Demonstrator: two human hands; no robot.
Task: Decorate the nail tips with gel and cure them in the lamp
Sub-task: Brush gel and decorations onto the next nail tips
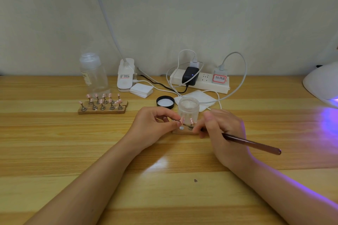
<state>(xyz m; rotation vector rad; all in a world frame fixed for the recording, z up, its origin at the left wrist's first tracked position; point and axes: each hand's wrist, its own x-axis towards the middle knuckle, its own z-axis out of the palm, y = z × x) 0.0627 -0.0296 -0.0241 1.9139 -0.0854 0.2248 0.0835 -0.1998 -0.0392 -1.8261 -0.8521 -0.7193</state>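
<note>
Tabletop [54,151]: pale wood planks, filling the lower half of the view; a plain wall stands behind it.

Curing lamp [321,84]: white dome at 3 o'clock, partly out of frame, casting violet light on the wood beneath it.

Power strip [206,83]: white, at 1 o'clock against the wall, with a black adapter [190,76] and white chargers plugged in; cables loop around it.

Clip lamp base [125,76]: white, at 12 o'clock, its arm rising out of frame.

Bottle [93,73]: clear, with a pump top, at 11 o'clock.

Loaded racks [102,107]: two wooden strips at 10 o'clock, just in front of the bottle, carrying pink nail tips on metal stands.

Cotton pads [141,90]: a small white stack between the clip lamp base and the lid.

Jar [188,108]: clear and open, at centre, just behind the hands; its black lid [165,102] lies at the jar's 9 o'clock, inner side up.

Left hand [153,128]: fingers curled, thumb and forefinger pinching a metal stand that bears a pink nail tip [182,120].

Right hand [223,133]: fingers gripping a brown brush [252,144], handle pointing to 4 o'clock; the bristle end is hidden behind the fingers.

Small wooden block [184,130]: between both hands, in front of the jar, with another tip standing on it.
</note>
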